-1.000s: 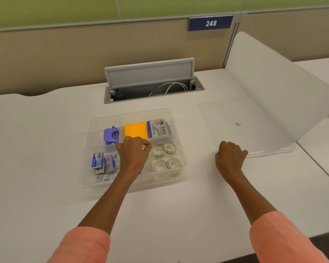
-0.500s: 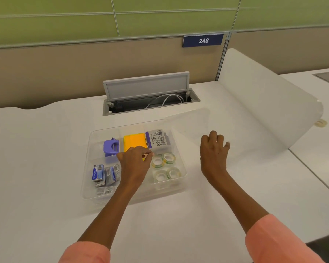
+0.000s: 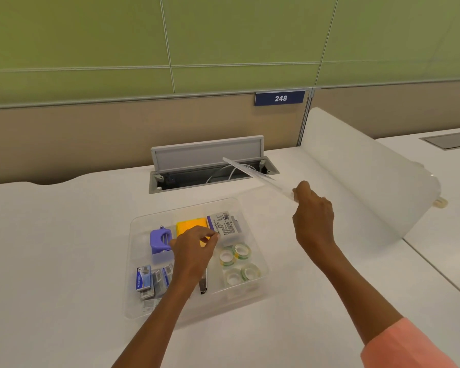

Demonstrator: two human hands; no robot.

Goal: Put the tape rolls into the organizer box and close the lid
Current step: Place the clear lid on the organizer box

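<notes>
A: What is seen at the left of the worktop (image 3: 64,235)?

B: The clear organizer box (image 3: 252,293) is set near the middle of the worktop, toward its near edge. The left hand (image 3: 194,251) is rested inside it, fingers curled and pinched together over the yellow pad (image 3: 190,225); whether anything is held there cannot be told.

A: And the tape rolls?

B: Four tape rolls (image 3: 238,264) are already lodged in the box's right-hand compartment, just to the right of the left hand and below the right hand (image 3: 314,216).

A: Where is the lid?

B: The clear lid (image 3: 252,172) is gripped at its near end by the closed right hand and is raised off the worktop, almost edge-on to the camera. Its long axis is slanted from the hand up and away to the left, toward the far edge, over the open cable hatch (image 3: 210,168). It is held beyond the box's far right corner, not yet over it.

A: What is the coming move judged to turn on?

B: The lid is to be brought leftward and toward the near edge, then laid flat. The right hand is nearer; the left hand is likely to be withdrawn from the box first.
</notes>
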